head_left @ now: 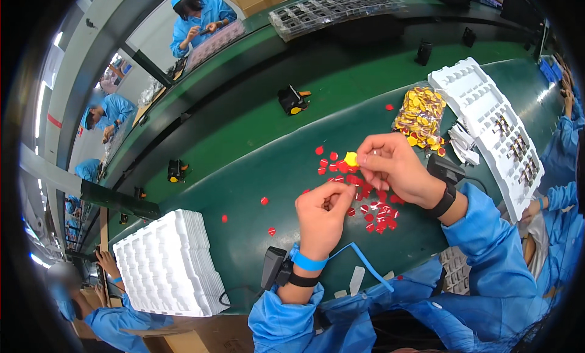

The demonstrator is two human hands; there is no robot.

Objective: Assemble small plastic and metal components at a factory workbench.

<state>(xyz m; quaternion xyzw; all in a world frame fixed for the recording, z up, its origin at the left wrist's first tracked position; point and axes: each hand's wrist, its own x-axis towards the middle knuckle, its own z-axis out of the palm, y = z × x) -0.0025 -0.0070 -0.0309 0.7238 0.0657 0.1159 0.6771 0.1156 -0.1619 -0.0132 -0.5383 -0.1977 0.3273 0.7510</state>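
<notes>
The yellow disc (351, 158) is in the right hand (393, 167), raised over the scatter of red pieces (381, 218) on the green bench (244, 255). That hand's thumb and forefinger close on the disc's right edge, while most of its face stands clear to the left; the other fingers curl loosely below. The left hand (321, 216) is just lower and to the left, apart from the disc, its thumb and forefinger brought nearly together and the rest folded in. Whether anything sits between those tips I cannot tell.

The disc looks small, thin and very light, so weight should hardly matter; the fingertips will feel its edge more than any load. It probably flexes a little like plastic film or card, and a hard squeeze could crease it. Its face looks smooth, so it may skid under a dry fingertip; if one side is tacky, it could cling to the skin instead. The rim seems the best hold: a light pinch of thumb and forefinger, leaving the middle untouched.

The red pieces look just as thin. Lying flat, they would likely be hard to pick up except by a nail under an edge or a small tab. Those in the clear bag (420, 112), beyond the right hand, are heaped together and may come out several at once.
</notes>
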